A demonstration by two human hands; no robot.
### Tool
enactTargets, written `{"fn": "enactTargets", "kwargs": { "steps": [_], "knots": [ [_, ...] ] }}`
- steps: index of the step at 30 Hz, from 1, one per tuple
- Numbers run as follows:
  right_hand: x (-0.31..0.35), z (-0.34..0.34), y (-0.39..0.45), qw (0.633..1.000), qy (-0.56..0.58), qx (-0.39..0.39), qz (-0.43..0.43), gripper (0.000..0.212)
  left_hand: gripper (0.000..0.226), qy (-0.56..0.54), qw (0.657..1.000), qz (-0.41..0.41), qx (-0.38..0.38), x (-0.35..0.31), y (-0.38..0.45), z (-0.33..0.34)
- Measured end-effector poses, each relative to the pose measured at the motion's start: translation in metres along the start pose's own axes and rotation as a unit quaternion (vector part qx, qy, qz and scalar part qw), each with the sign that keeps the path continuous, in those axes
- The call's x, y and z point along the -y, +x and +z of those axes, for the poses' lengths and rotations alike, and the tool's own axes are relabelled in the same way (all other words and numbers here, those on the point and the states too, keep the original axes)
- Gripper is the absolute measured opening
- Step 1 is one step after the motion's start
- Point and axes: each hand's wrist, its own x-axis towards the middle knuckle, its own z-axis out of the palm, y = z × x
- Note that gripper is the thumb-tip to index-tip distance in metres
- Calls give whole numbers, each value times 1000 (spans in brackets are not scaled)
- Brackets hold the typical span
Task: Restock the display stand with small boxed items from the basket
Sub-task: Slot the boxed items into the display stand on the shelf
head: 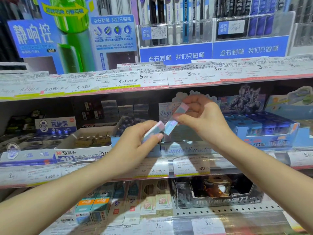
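My left hand (135,143) grips a small pastel pink-and-blue boxed item (155,128) between thumb and fingers. My right hand (201,117) pinches a second, similar pink-and-blue boxed item (176,118), tilted, with its lower end close to the first one. Both hands hover in front of the middle shelf, just above a pale blue display stand (186,148) with cursive lettering on its front and a cartoon header card (165,111) behind. The basket is not in view.
A white M&G eraser box (81,150) sits left of the stand. A blue display box of small items (264,131) stands to the right. Price labels (191,167) line the shelf edges. Pen racks fill the top shelf (174,31), and boxed goods (94,209) the bottom one.
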Motion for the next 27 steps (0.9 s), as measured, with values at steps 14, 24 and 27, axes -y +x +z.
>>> {"fn": "enactTargets", "kwargs": {
  "steps": [14, 24, 27],
  "knots": [
    [-29, 2, 18, 984, -129, 91, -80, 43, 65, 405, 893, 12, 196, 4, -6, 3],
    [-37, 4, 15, 944, -245, 139, -174, 14, 53, 322, 917, -6, 234, -5, -1, -3],
    [-42, 1, 15, 944, -258, 127, -163, 15, 56, 316, 917, -10, 244, -3, 0, -4]
  ]
}}
